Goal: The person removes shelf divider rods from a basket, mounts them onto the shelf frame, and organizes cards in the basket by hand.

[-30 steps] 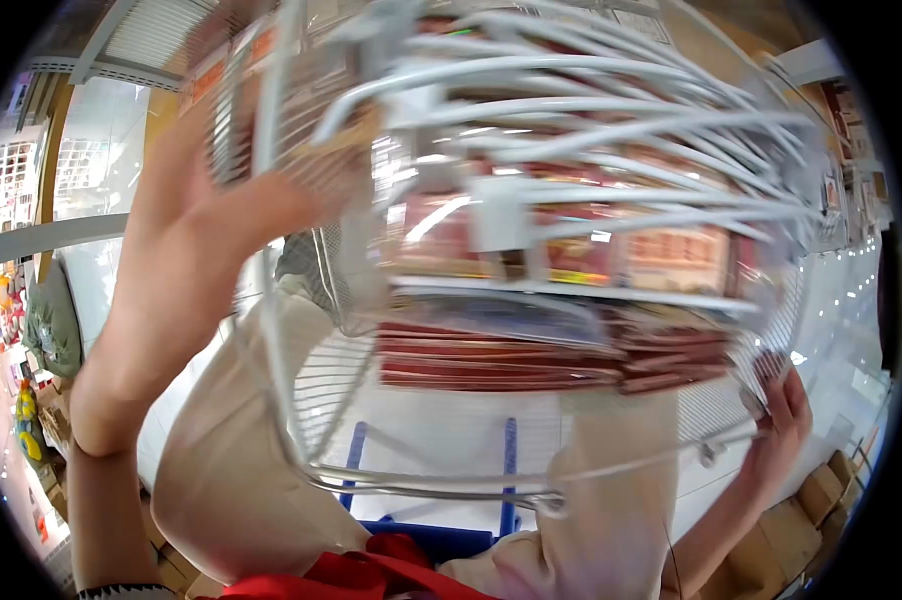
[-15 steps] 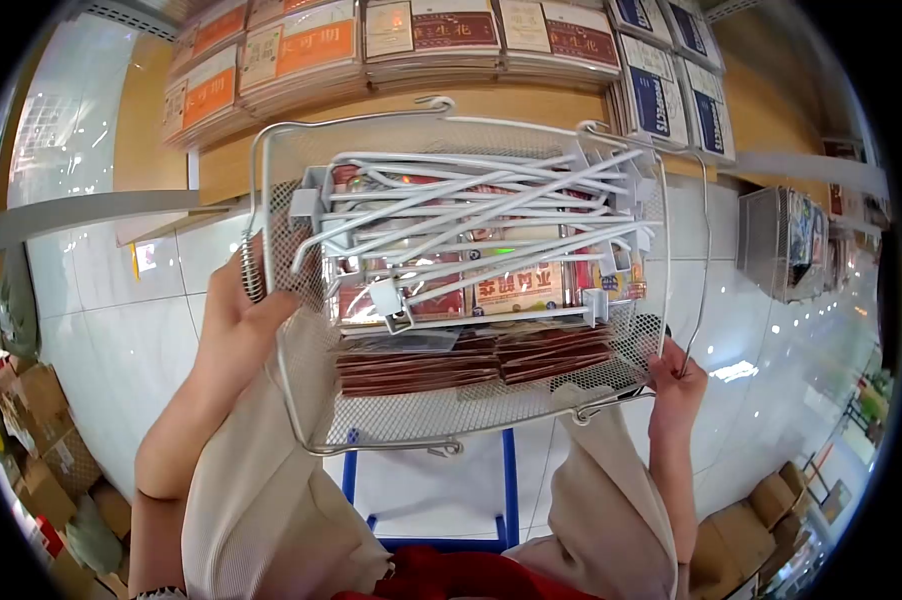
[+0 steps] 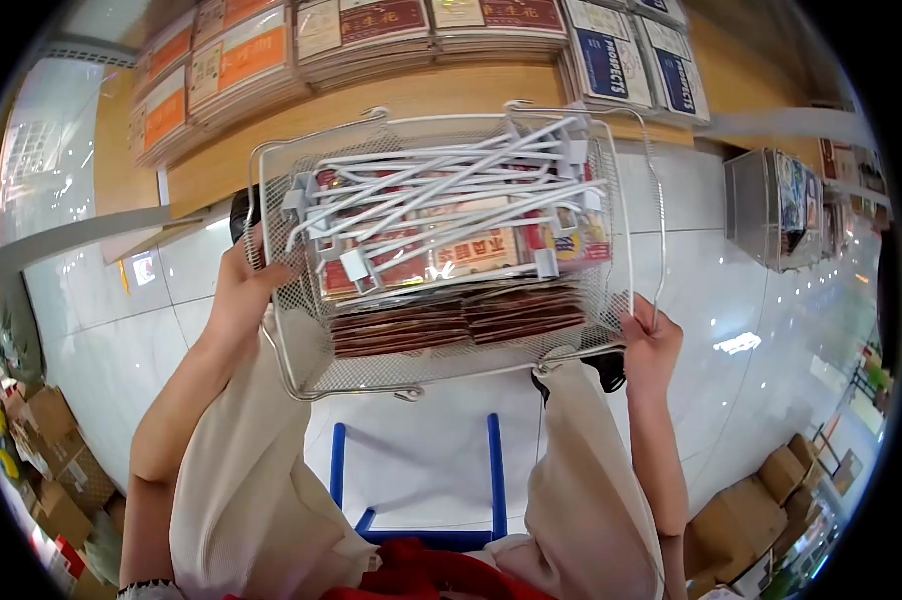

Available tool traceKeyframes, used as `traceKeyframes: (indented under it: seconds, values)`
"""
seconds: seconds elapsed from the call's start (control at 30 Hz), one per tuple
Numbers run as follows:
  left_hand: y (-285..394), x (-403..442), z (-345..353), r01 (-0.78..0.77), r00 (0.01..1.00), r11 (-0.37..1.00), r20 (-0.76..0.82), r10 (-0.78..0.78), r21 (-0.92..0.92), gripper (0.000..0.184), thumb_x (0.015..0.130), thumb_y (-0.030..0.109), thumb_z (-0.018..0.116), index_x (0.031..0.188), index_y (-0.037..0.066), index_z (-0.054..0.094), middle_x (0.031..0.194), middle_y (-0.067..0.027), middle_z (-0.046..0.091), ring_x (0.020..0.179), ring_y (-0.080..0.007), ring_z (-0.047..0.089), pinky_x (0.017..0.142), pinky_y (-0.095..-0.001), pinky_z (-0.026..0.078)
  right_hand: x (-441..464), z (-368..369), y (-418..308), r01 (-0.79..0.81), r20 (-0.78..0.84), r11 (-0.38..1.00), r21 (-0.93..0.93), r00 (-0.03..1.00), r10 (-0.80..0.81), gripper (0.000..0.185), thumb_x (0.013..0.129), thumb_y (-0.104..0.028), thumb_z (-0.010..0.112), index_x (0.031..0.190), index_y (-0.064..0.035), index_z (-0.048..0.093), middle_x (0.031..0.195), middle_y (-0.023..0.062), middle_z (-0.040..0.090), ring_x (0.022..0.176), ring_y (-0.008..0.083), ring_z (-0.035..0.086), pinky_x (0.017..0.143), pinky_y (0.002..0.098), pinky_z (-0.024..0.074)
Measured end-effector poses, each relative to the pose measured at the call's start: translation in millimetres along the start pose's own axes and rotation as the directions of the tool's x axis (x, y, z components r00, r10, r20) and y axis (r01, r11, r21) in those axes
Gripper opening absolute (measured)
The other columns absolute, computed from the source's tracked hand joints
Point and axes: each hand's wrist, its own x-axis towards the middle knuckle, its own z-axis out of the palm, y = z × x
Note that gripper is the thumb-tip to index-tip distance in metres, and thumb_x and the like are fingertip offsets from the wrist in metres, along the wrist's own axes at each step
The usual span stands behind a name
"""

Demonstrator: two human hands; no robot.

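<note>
A shop floor of pale glossy tiles (image 3: 711, 400) is spreading behind everything, curving at the frame's edges. Over it, in the centre, a wire-mesh basket (image 3: 391, 368) is hanging between two hands; whether the knees below are bearing any weight, I cannot tell. The left hand (image 3: 239, 300) is clamping its fingers on the left rim and the right hand (image 3: 653, 335) is pinching the near right corner, probably because a grip at both ends is keeping the load level. Inside, white metal hooks (image 3: 431, 200) are lying crisscross on top, perhaps because their shape is preventing neat stacking, while printed packages (image 3: 476, 253) are showing beneath, their Chinese lettering too small to read surely. Dark red packets (image 3: 401, 333) are standing in tight rows along the near side, apparently so packed to save room. Below, a blue metal frame (image 3: 338, 465) is showing between the legs. Across the top, a wooden shelf (image 3: 451, 90) is carrying flat stacks, labels facing up as if for browsing: blue-and-white packs (image 3: 611, 65) are reading "PROSPECTS", and maroon ones (image 3: 381, 25) are showing "生花". At lower right, cardboard boxes (image 3: 746, 530) are crowding the floor.
</note>
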Motion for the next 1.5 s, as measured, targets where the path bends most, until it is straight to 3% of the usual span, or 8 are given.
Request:
traceKeyframes:
  seconds: [0.2, 0.4, 0.6, 0.8, 1.23, 1.33, 1.43, 1.5]
  values:
    - [-7, 0, -8, -0.092, 0.995, 0.993, -0.019, 0.094, 0.075, 0.045, 0.078, -0.008, 0.048, 0.123, -0.003, 0.051, 0.115, -0.0088, 0.059, 0.103, -0.0154, 0.055, 0.092, -0.0283, 0.041, 1, -1, 4, -0.003, -0.001, 0.944, -0.330, 1.000, 0.003, 0.027, 0.073, 0.006, 0.058, 0.098, 0.0020, 0.066, 0.074, 0.0111, 0.063, 0.074, 0.0175, 0.061, 0.073, 0.0289, 0.0493]
    - [16, -4, -22, -0.492, 0.755, 0.764, -0.231, 0.613, 0.418, 0.054, 0.086, -0.002, 0.051, 0.138, 0.002, 0.035, 0.141, -0.0114, 0.039, 0.130, -0.0233, 0.037, 0.106, -0.0348, 0.030, 3, -1, -26, 0.429, 0.088, 0.680, -0.595, 0.875, -0.475, 0.043, 0.073, -0.002, 0.064, 0.116, -0.0002, 0.056, 0.115, 0.0203, 0.057, 0.108, 0.0375, 0.052, 0.093, 0.0426, 0.0421]
    - [-32, 22, -24, -0.459, 0.824, 0.538, 0.112, 0.556, 0.706, 0.069, 0.084, 0.003, 0.056, 0.143, 0.001, 0.020, 0.144, -0.0190, 0.029, 0.135, -0.0277, 0.029, 0.107, -0.0354, 0.028, 65, 17, 19, 0.338, 0.150, 0.849, -0.406, 0.941, -0.303, 0.058, 0.088, -0.017, 0.058, 0.135, 0.0024, 0.030, 0.120, 0.0255, 0.053, 0.103, 0.0394, 0.055, 0.089, 0.0403, 0.0445]
    - [-49, 40, -5, -0.123, 0.992, 0.904, 0.076, 0.101, 0.409, 0.074, 0.079, 0.000, 0.057, 0.140, 0.000, 0.015, 0.128, -0.0234, 0.046, 0.118, -0.0301, 0.048, 0.098, -0.0346, 0.038, 87, 40, 32, 0.328, 0.247, 0.881, -0.341, 0.935, -0.253, 0.042, 0.091, -0.014, 0.050, 0.127, 0.0041, 0.037, 0.102, 0.0263, 0.061, 0.090, 0.0399, 0.062, 0.077, 0.0402, 0.0483]
    - [-83, 14, -28, -0.084, 0.995, 0.943, 0.078, 0.062, 0.323, 0.073, 0.080, -0.008, 0.049, 0.142, 0.000, 0.012, 0.132, -0.0180, 0.038, 0.123, -0.0242, 0.038, 0.103, -0.0320, 0.031, 77, 55, 31, 0.311, 0.337, 0.906, -0.287, 0.918, -0.208, 0.040, 0.092, -0.008, 0.048, 0.129, 0.0024, 0.037, 0.107, 0.0233, 0.061, 0.097, 0.0301, 0.062, 0.082, 0.0347, 0.0470]
    - [-82, 16, -28, -0.312, 0.930, 0.789, -0.001, 0.368, 0.529, 0.072, 0.078, -0.005, 0.054, 0.140, 0.001, 0.019, 0.134, -0.0186, 0.037, 0.124, -0.0278, 0.040, 0.104, -0.0342, 0.031, 63, 54, 28, 0.265, 0.323, 0.913, -0.311, 0.933, -0.160, 0.042, 0.092, -0.008, 0.048, 0.130, 0.0019, 0.035, 0.108, 0.0234, 0.061, 0.097, 0.0291, 0.062, 0.083, 0.0343, 0.0468]
    - [-31, 8, -2, -0.539, 0.695, 0.140, 0.344, 0.631, 0.831, 0.069, 0.075, 0.001, 0.062, 0.136, 0.000, 0.030, 0.133, -0.0190, 0.038, 0.122, -0.0322, 0.041, 0.102, -0.0370, 0.035, 62, 54, 31, 0.287, 0.327, 0.915, -0.285, 0.926, -0.189, 0.042, 0.092, -0.008, 0.048, 0.131, 0.0015, 0.034, 0.108, 0.0233, 0.061, 0.096, 0.0286, 0.062, 0.082, 0.0342, 0.0468]
    - [-9, 17, 24, -0.666, 0.665, 0.112, 0.519, 0.537, 0.738, 0.067, 0.073, 0.007, 0.066, 0.132, 0.000, 0.035, 0.131, -0.0186, 0.039, 0.120, -0.0336, 0.042, 0.099, -0.0380, 0.038, 61, 56, 31, 0.275, 0.317, 0.915, -0.296, 0.932, -0.177, 0.042, 0.092, -0.008, 0.048, 0.130, 0.0015, 0.035, 0.108, 0.0234, 0.061, 0.094, 0.0290, 0.062, 0.081, 0.0337, 0.0468]
